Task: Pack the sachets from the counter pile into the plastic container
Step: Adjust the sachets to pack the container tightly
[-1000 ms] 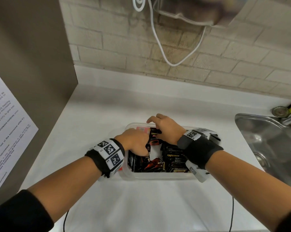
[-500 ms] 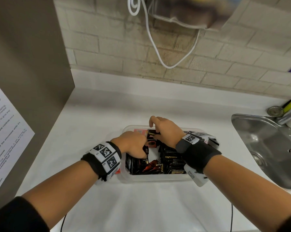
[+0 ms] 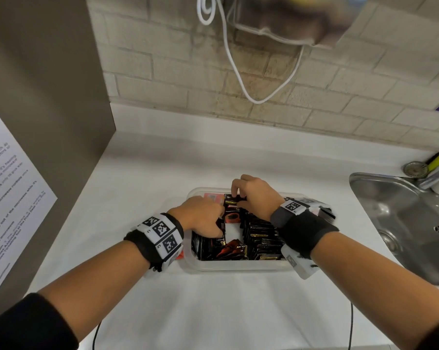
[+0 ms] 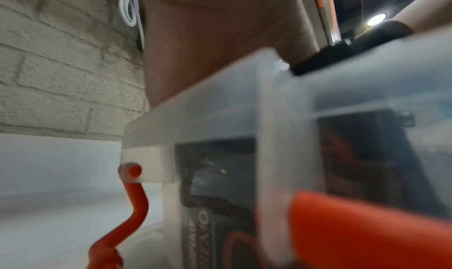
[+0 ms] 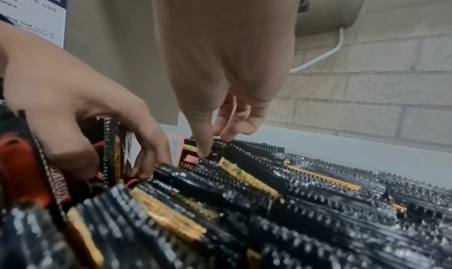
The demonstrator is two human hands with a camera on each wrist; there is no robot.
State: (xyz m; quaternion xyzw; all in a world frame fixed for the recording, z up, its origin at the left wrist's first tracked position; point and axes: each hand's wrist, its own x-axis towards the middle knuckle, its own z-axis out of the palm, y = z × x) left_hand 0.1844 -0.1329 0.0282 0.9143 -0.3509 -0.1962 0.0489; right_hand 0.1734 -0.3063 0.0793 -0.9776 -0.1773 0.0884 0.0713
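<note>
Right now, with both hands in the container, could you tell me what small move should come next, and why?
Probably the right hand should push its pinched sachet down into the gap that the left hand holds open; it stands above the packed rows.

The right hand (image 3: pixel 255 195) has drawn one black sachet (image 3: pixel 235 209) up a little above the packed rows, pinched at its top edge. The left hand (image 3: pixel 203 217) seems, perhaps, to have shifted slightly nearer it inside the plastic container (image 3: pixel 238 264).
</note>
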